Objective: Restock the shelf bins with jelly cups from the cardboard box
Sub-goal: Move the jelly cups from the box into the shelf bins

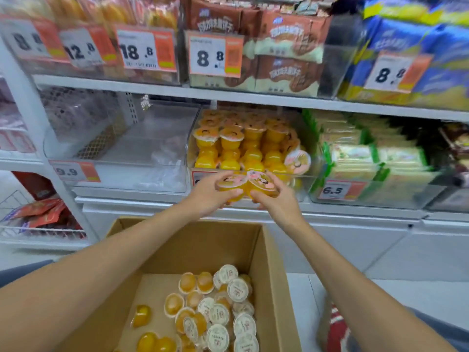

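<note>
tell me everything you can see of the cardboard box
Plain brown cardboard box, open-topped, standing low in front of the shelves. Its near end runs out of frame. The floor is bare on the left. Loose orange jelly cups lie jumbled toward the right, some showing white lids, some upside down.

Retail shop, snack aisle. White shelf boards above the fingers carry clear bins with printed price tags: 18.8 tag up-left, 8.8 tag straight above, 6.5 tag just right. Stacked jelly cups sit right behind the fingers, green packets further right, and an open cardboard box of stock below.
</note>
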The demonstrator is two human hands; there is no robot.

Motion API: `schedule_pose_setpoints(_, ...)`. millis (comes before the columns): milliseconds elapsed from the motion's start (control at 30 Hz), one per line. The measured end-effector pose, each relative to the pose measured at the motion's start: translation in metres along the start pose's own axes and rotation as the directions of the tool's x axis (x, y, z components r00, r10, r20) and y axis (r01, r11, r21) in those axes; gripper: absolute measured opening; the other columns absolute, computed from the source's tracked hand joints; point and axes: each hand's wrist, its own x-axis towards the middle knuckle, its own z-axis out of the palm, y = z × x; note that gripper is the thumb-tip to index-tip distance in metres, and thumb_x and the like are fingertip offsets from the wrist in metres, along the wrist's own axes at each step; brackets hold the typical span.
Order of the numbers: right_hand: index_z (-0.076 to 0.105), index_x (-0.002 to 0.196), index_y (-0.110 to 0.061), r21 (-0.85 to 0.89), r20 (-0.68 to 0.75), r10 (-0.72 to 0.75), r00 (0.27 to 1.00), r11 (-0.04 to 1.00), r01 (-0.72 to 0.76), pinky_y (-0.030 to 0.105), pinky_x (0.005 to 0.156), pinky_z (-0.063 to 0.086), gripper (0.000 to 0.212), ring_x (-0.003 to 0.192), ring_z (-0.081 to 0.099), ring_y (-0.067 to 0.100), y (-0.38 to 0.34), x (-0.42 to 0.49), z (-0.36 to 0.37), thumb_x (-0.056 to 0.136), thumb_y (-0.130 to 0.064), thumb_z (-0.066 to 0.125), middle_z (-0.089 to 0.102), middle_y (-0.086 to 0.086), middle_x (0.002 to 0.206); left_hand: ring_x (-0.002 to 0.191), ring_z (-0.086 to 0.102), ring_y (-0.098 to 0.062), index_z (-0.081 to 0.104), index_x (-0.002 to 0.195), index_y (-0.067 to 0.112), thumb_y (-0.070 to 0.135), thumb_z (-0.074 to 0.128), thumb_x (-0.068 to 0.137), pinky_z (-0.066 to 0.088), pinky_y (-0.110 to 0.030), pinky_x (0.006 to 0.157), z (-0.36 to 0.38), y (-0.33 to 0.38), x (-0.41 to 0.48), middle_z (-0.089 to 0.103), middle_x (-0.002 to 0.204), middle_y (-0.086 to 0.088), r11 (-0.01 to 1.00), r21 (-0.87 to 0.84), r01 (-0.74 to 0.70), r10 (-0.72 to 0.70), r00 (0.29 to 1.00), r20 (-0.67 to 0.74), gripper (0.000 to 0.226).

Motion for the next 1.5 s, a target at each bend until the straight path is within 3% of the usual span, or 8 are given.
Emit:
schedule_pose_setpoints(100,0.036,0.148,-0.019,-0.382,-0.074,-0.154,0.985,0.917,0.115,0.031,0.102,0.042,0.077,0.125,0.049,0.015,-0.024,0.029,-0.036,0.083,-0.043,0.07,0.051,0.0,0.139,0.131,0.046,-0.016,0.04,0.146,0.025,0.041,0.069,0.084,0.039,-0.029,0.106,0.002,0.034,0.035,0.049,0.144,0.004,0.919,0.332,-0.211,0.254,0.963,-0.091,0.07)
schedule_pose_setpoints(200,0.032,0.149,-0.011,-0.7,-0.086,-0.275,0.958,0.7,0.138,0.038,0.109,0.034,0.079,0.131,0.038,0.026,-0.033,0.07,-0.057,0.088,-0.052,0.059,0.045,0.01,0.142,0.137,0.035,-0.022,0.03,0.15,0.031,0.058,0.057,0.086,0.029,-0.043,0.11,0.008,0.057,0.077,0.05,0.142,-0.003,0.735,0.65,-0.194,0.345,0.932,-0.113,0.075)
schedule_pose_setpoints(433,0.054,0.122,-0.014,-0.959,-0.045,-0.365,0.93,0.277,0.062,0.04,0.092,0.035,0.059,0.111,0.045,0.029,-0.017,0.139,-0.061,0.091,-0.063,0.041,0.057,0.01,0.118,0.127,0.041,-0.028,0.055,0.127,0.022,0.069,0.031,0.091,0.023,-0.049,0.107,0.028,0.05,0.149,0.061,0.127,-0.004,0.388,0.921,-0.04,0.33,0.939,-0.098,0.064)
schedule_pose_setpoints(567,0.055,0.123,-0.014,-0.981,0.0,-0.356,0.934,0.182,0.069,0.041,0.093,0.032,0.058,0.115,0.042,0.03,-0.001,0.15,-0.056,0.092,-0.061,0.041,0.052,0.012,0.125,0.141,0.025,-0.029,0.053,0.132,0.023,0.068,0.028,0.092,0.016,-0.054,0.112,0.032,0.037,0.16,0.038,0.151,-0.006,0.257,0.966,-0.022,0.34,0.938,-0.069,0.065)
schedule_pose_setpoints(1033,0.043,0.139,-0.016,-0.958,0.02,-0.402,0.915,0.255,0.133,0.041,0.107,0.027,0.054,0.133,0.034,0.027,-0.004,0.14,-0.05,0.093,-0.043,0.053,0.042,0.009,0.142,0.137,0.03,-0.024,0.039,0.143,0.027,0.058,0.038,0.095,0.02,-0.047,0.111,0.024,0.028,0.152,0.04,0.147,-0.002,0.305,0.95,-0.065,0.445,0.892,-0.082,0.057)
schedule_pose_setpoints(1200,0.064,0.112,-0.013,-0.889,-0.038,-0.553,0.832,0.4,0.224,0.042,0.089,0.04,0.027,0.104,0.052,0.031,-0.004,0.095,-0.027,0.086,-0.019,0.06,0.059,0.008,0.11,0.099,0.052,-0.022,0.055,0.1,0.022,0.035,0.055,0.09,0.039,-0.035,0.081,0.013,0.034,0.115,0.059,0.099,0.002,0.499,0.852,-0.156,0.58,0.791,-0.195,0.016)
schedule_pose_setpoints(1367,0.067,0.093,-0.009,-0.789,0.117,-0.567,0.815,0.446,0.423,0.039,0.072,0.046,0.018,0.084,0.058,0.032,0.017,0.038,0.024,0.076,-0.007,0.064,0.06,0.009,0.088,0.072,0.054,-0.022,0.052,0.082,0.018,0.021,0.056,0.086,0.043,-0.036,0.059,0.001,0.0,0.038,0.055,0.072,0.004,0.719,0.661,-0.215,0.449,0.87,-0.206,0.007)
schedule_pose_setpoints(1500,0.065,0.108,-0.008,-0.711,0.283,-0.314,0.906,0.565,0.418,0.039,0.086,0.046,0.025,0.101,0.057,0.03,0.055,-0.004,0.081,0.085,-0.01,0.056,0.062,0.01,0.104,0.068,0.053,-0.018,0.05,0.084,0.022,0.023,0.057,0.085,0.042,-0.033,0.06,-0.017,-0.072,-0.03,0.052,0.07,0.008,0.777,0.624,-0.087,0.24,0.957,-0.166,0.007)
